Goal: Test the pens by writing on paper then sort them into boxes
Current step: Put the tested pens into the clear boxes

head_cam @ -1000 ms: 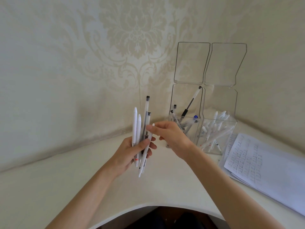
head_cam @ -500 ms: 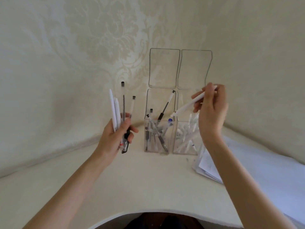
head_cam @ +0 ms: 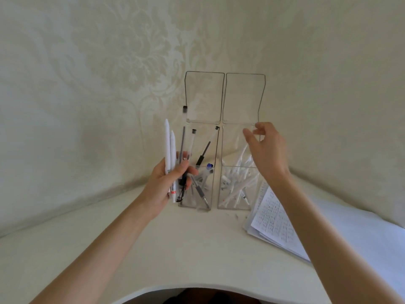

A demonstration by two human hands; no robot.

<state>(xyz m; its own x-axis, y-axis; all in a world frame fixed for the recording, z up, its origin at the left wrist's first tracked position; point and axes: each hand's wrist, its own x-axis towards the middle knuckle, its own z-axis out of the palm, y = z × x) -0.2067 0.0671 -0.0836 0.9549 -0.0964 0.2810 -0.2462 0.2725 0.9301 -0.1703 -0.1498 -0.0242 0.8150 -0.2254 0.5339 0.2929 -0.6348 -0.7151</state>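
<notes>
Gripping a bundle of slim white and clear-barrelled pens (head_cam: 175,163) in our left hand (head_cam: 163,185), we hold them nearly upright, tips fanning toward the wall, just left of the clear plastic box of dark-inked pens (head_cam: 197,185). Our right hand (head_cam: 266,148) hovers with fingers spread and empty over the clear plastic box of white pens (head_cam: 237,187) (its pens lean mostly rightward). Sheets of handwritten white paper (head_cam: 276,222) lie right of the boxes on the cream table (head_cam: 186,249).
</notes>
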